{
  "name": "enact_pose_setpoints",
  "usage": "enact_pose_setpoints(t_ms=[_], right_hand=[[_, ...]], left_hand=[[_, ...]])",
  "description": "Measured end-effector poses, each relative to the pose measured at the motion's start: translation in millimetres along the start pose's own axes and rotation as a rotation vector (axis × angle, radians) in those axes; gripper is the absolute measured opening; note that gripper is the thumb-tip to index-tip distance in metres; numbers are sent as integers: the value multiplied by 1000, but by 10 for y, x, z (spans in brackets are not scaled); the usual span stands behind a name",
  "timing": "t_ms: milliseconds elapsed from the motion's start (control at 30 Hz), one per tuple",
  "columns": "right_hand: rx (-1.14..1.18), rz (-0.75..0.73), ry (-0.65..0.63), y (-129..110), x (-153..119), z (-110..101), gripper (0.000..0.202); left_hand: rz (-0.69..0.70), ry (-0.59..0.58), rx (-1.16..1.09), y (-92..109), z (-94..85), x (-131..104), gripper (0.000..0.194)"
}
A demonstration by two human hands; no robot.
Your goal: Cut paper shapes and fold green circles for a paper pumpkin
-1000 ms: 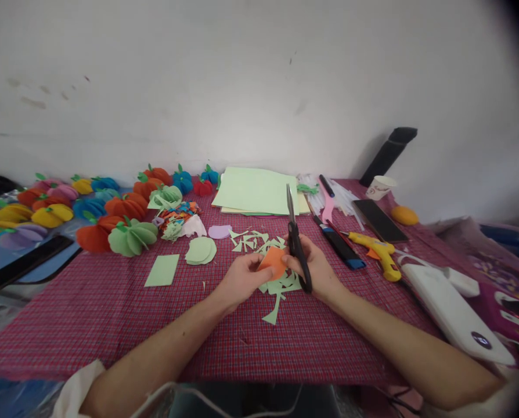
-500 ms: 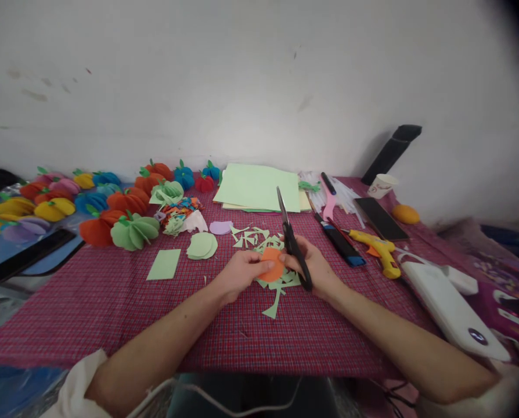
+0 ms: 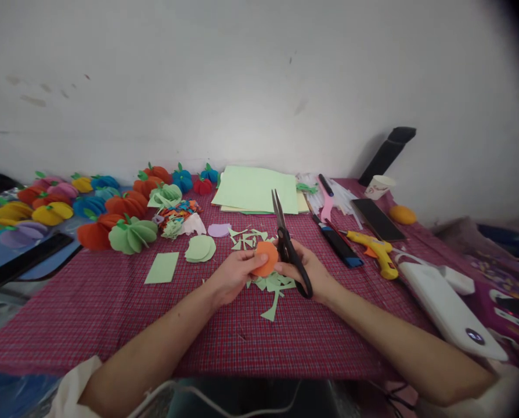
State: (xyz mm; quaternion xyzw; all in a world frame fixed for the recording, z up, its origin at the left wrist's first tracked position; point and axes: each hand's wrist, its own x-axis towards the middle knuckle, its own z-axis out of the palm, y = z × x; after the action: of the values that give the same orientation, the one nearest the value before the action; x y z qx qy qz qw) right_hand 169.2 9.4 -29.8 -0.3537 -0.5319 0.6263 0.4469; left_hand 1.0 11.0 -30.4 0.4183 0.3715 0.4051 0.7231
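Red checked cloth covers the surface [image 3: 155,331]. White power bank [image 3: 451,310] lies near its right edge. Left hand [image 3: 231,276] pinches the orange paper [image 3: 267,260], thumb on top, above the middle of the surface. Right hand [image 3: 314,270] grips the black scissors [image 3: 291,252], blades pointing away; its thumb tip is at the paper's right edge. Pale green scraps [image 3: 271,283] lie beneath and beyond the paper. To the left, a green card [image 3: 162,268], then overlapping green discs [image 3: 201,248]. To the right, a yellow glue gun [image 3: 375,249]; farther, a dark phone [image 3: 378,219]. Paper pumpkins [image 3: 133,235] cluster far left. Sheets [image 3: 259,188] stacked at the back, pale green uppermost, near the wall [image 3: 259,87]. Paper cup [image 3: 379,187] back right.
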Motion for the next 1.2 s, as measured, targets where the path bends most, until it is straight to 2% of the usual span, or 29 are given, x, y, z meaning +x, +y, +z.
enact_pose_setpoints(t_ms=[200,467,567,667,767,867,967,1067,1133,1200], right_hand=[[-24,-12,53,-24,8,-23,40],[-94,-73,61,-46,17,9,53],[-130,-119,51,-60,10,14,52],[-164,-148,56,-62,13,15,52],[-181,-163,102,-40,46,-15,48],[-260,-183,195,2,99,-101,44],[-493,-198,238,28,133,-217,52],[-838,-192,235,19,138,-310,61],[-1006,-173,237,-1,137,-359,61],[-1133,-146,242,-35,134,-408,57]], left_hand=[[69,61,32,7,-16,7,29],[97,15,91,-3,61,-25,32],[157,68,206,-3,61,-9,30],[369,197,491,6,19,4,15],[728,323,798,48,-24,-41,5],[1066,365,1011,97,-49,-140,17],[1263,319,1149,111,-53,-232,28],[1238,299,1152,105,-32,-265,27],[1125,351,1072,106,-12,-247,21],[949,417,949,109,-2,-200,10]])
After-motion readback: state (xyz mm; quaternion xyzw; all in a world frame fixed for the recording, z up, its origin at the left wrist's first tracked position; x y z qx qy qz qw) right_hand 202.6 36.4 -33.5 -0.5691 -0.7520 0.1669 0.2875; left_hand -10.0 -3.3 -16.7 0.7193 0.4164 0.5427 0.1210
